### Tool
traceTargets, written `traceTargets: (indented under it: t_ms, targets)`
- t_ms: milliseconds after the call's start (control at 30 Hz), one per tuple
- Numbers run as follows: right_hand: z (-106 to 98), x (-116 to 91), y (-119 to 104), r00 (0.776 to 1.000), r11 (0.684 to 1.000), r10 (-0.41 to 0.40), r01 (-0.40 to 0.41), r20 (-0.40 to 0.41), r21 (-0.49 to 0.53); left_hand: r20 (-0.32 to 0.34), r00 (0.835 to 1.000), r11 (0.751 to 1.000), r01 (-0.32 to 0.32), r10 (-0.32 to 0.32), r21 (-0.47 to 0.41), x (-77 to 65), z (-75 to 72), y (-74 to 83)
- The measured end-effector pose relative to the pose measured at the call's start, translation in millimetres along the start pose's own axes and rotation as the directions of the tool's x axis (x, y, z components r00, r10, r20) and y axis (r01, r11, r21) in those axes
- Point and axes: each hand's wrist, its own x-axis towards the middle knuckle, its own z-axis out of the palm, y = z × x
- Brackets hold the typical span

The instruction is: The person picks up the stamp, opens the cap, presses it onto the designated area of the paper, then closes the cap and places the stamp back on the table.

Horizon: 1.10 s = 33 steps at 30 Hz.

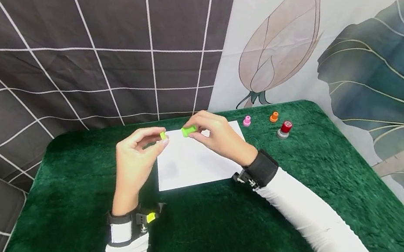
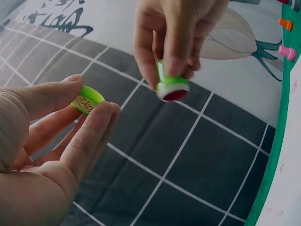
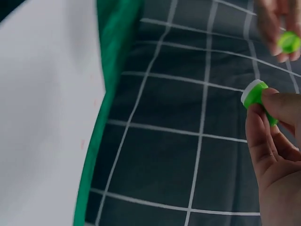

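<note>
Above the far part of a white sheet of paper (image 1: 192,165), both hands are raised and apart. My left hand (image 1: 135,156) pinches a small green cap (image 2: 87,99) between thumb and fingertips; a yellowish printed picture shows on the cap's face. A green toy stamp (image 2: 173,89) is pinched by my right hand (image 1: 219,136). Its white-rimmed end with a dark red face is uncovered and tilted downward in the left wrist view. In the right wrist view, the stamp's white rim faces up and left, and the cap (image 3: 289,42) is at the upper right.
To the right of the paper stand a pink stamp (image 1: 246,120), an orange stamp (image 1: 273,117) and a larger red-and-white stamp (image 1: 285,129). Faint red marks show on the paper in the wrist views. A green cloth (image 1: 80,207) covers the table, which meets a tiled-pattern backdrop (image 1: 125,67).
</note>
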Motion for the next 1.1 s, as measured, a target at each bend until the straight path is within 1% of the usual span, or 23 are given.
traceTargets:
  t_ms: [133, 233, 367, 533, 667, 800, 1000, 1100]
  targets:
    - [-4, -17, -12, 0.993, 0.988, 0.100, -0.091, -0.064, 0.121, 0.007, 1.000, 1.000, -0.005, 0.005, 0.000, -5.5, 5.8, 4.9]
    - [-6, -28, -21, 0.984, 0.971, 0.143, -0.118, -0.108, 0.206, 0.025, 1.000, 1.000, -0.015, 0.015, -0.015, -9.8, 10.3, 10.3]
    - [-9, -38, -32, 0.974, 0.949, 0.164, -0.111, -0.158, 0.297, 0.062, 0.998, 0.999, -0.028, 0.030, -0.025, -13.6, 16.9, 18.5]
    - [-12, -43, -43, 0.967, 0.913, 0.166, -0.077, -0.191, 0.401, 0.088, 0.993, 0.997, -0.068, 0.072, -0.045, -17.9, 23.5, 26.7]
    - [-15, -47, -47, 0.966, 0.891, 0.169, -0.066, -0.194, 0.448, 0.102, 0.989, 0.994, -0.101, 0.105, -0.050, -19.9, 28.6, 31.0]
    - [-18, -47, -50, 0.969, 0.878, 0.161, -0.054, -0.187, 0.476, 0.112, 0.987, 0.992, -0.114, 0.118, -0.045, -20.4, 32.7, 34.2]
    - [-19, -47, -50, 0.974, 0.878, 0.139, -0.038, -0.178, 0.477, 0.115, 0.986, 0.992, -0.113, 0.118, -0.051, -20.7, 35.5, 36.2]
    - [-18, -47, -51, 0.975, 0.883, 0.130, -0.031, -0.181, 0.468, 0.126, 0.985, 0.992, -0.115, 0.121, -0.056, -21.3, 35.6, 36.6]
